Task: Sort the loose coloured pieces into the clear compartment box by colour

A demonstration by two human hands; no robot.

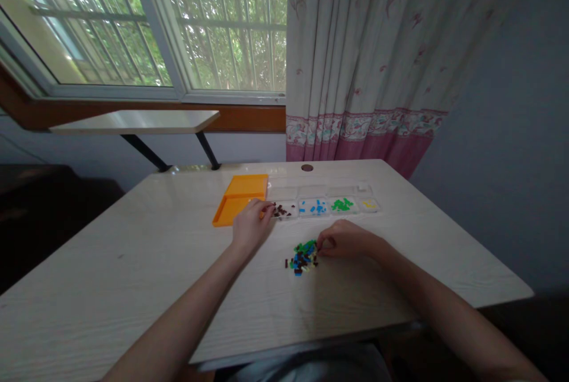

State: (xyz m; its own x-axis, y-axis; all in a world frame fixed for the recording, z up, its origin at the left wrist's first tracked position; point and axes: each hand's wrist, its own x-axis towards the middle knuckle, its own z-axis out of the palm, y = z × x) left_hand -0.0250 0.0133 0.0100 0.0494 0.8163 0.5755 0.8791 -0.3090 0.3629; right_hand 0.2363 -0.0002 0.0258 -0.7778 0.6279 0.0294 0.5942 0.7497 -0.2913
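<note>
A mixed pile of small plastic bricks (303,256), in green, blue, dark brown and pale yellow, lies on the table. My right hand (345,238) is at the pile's right edge, thumb and fingers pinched together; whatever is between them is too small to make out. My left hand (252,225) reaches to the left end of a row of clear boxes, its fingertips closed over the box of brown bricks (282,210). What it pinches is unclear. To the right follow blue bricks (317,207), green bricks (342,204) and a few yellow bricks (369,203), each colour in its own box.
An open orange case (246,184) lies left of the boxes, partly behind my left hand. Clear lids (311,190) stand open behind the boxes. A raised shelf (137,121) on black legs is at the table's back left. A round hole cover (307,167) sits near the back edge.
</note>
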